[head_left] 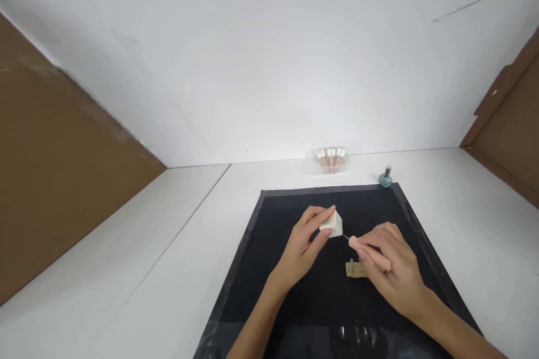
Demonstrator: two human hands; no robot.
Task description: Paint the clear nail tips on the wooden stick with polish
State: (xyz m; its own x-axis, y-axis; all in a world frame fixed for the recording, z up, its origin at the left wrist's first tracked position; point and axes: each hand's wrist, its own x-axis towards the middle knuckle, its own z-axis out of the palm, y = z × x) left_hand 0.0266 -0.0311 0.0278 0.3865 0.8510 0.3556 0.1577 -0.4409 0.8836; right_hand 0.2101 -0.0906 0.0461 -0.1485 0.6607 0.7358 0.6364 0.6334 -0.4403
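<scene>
A small white block with cube-like faces is pinched between the fingers and thumb of my left hand, above the black mat. My right hand grips a screwdriver-like tool by its pink handle. Its thin metal shaft points up and left at the white block's lower right corner; whether the tip touches cannot be made out. Beneath my right hand lies a tan wooden strip with small upright metal pieces on it, its right part hidden by the hand.
The black mat lies on a white table. Behind it stands a clear plastic box holding three pink-handled pieces with white heads. A grey-blue block with a metal post stands by the far right corner. Brown boards flank the table.
</scene>
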